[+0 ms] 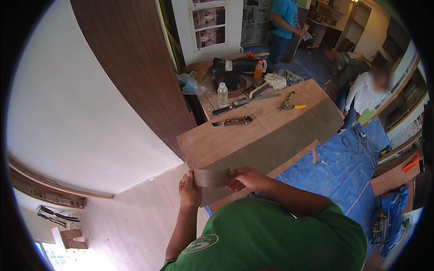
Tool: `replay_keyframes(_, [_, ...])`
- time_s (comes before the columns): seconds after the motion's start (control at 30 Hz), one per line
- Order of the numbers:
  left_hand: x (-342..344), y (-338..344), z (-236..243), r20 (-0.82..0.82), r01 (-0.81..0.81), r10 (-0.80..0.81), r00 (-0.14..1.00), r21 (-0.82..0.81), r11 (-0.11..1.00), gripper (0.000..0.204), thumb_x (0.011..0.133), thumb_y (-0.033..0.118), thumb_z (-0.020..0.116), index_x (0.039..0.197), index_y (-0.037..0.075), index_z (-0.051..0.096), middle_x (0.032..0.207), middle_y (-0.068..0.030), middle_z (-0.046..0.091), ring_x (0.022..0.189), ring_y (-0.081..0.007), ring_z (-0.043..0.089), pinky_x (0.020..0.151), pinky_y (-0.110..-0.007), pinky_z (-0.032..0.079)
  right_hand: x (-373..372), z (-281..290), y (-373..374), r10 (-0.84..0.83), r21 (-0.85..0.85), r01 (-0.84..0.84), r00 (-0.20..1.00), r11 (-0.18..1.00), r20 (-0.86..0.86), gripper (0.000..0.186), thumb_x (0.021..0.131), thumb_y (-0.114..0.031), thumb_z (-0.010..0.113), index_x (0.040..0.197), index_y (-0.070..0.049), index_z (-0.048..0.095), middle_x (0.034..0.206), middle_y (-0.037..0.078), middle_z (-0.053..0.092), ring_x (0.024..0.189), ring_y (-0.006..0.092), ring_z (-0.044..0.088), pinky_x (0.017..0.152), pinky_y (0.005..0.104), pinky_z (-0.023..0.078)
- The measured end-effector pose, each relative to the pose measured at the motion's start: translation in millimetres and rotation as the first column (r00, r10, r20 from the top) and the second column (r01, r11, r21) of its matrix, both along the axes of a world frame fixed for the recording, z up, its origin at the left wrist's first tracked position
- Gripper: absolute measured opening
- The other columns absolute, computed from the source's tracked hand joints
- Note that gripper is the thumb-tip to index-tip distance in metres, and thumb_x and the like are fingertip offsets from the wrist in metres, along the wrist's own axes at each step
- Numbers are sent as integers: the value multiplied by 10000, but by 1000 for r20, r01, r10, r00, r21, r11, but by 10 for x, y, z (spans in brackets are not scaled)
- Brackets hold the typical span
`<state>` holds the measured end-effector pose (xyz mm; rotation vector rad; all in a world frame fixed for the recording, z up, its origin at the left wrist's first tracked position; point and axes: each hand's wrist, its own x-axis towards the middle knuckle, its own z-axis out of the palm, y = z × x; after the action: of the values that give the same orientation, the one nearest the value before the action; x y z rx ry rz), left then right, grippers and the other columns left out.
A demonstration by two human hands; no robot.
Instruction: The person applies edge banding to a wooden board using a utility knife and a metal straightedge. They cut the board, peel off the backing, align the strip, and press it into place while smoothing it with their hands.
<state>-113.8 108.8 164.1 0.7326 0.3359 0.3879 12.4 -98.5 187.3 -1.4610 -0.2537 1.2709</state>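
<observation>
- Piece: brown strip [211,177], wood-grain look, held up over the near left end of the board [226,140]; can't tell if it touches the board.
- Left hand [191,189]: fingers grip the strip's left end, thumb on the face toward the wearer.
- Right hand [240,179]: fingers pinch the right end; far-side fingertips hidden.
- Strip looks bowed; can't tell if single sheet or coil.
- Hold tip: likely thin and springy, so light, even pinch at both ends; squeezing inward would probably deepen the bow and could crack the grain.
- Keep both ends level; twisting one wrist may kink it.
- Thumbs better flat than on the edges, which could be sharp.
- For checking face or edges, tilt slowly toward the light, both ends supported.
- Cutter [233,121] lies on the board, far side of the dark band [275,135]; pliers [289,104] farther right. Both well apart from the hands; best keep forearms and strip clear of them.
- Bottle [222,95] stands beyond the cutter; avoid wide far sweeps.
</observation>
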Motion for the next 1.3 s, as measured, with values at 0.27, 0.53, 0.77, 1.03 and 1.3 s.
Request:
replay_keyframes(0.27, [-95, 4, 52, -110, 131, -83, 990, 567, 813, 399, 1067, 306, 490, 864, 3, 652, 787, -65, 651, 748, -138, 599, 716, -290, 472, 125, 195, -49, -54, -64, 46, 989, 997, -135, 721, 965, -618, 486, 1429, -69, 431, 1325, 136, 589, 1081, 275, 636, 794, 482, 570])
replay_keyframes(0.53, [-22, -177, 133, -81, 262, -265, 961, 577, 774, 390, 1068, 284, 490, 852, -2, 643, 813, -79, 660, 767, -153, 616, 737, -301, 486, 197, 230, 7, 54, 269, 69, 905, 961, -423, 713, 946, -618, 489, 1382, -54, 471, 1245, 169, 633, 1006, 335, 678, 767, 498, 589])
replay_keyframes(0.77, [-34, -161, 80, -55, 179, -191, 980, 663, 727, 327, 1060, 225, 517, 829, 8, 599, 791, -31, 607, 759, -120, 562, 724, -285, 464, 153, 87, 35, 189, 364, 1, 853, 932, -487, 660, 963, -570, 507, 1340, -28, 517, 1208, 192, 646, 958, 385, 688, 778, 520, 595])
replay_keyframes(1.03, [-23, -201, 13, -117, 159, -111, 987, 610, 776, 305, 1052, 234, 543, 832, 30, 602, 770, 11, 572, 757, -96, 527, 722, -263, 442, -118, 72, 79, 118, 322, 41, 880, 946, -460, 639, 964, -570, 503, 1363, -70, 507, 1292, 147, 607, 1154, 303, 608, 867, 520, 560])
replay_keyframes(1.3, [-88, -71, 47, -103, 20, 62, 993, 653, 757, 317, 1052, 254, 542, 855, 18, 618, 802, -12, 625, 772, -99, 552, 720, -267, 453, -20, -73, 54, -169, 258, 320, 865, 912, -473, 471, 982, -446, 502, 1333, -132, 512, 1293, 128, 615, 1156, 324, 600, 900, 538, 524])
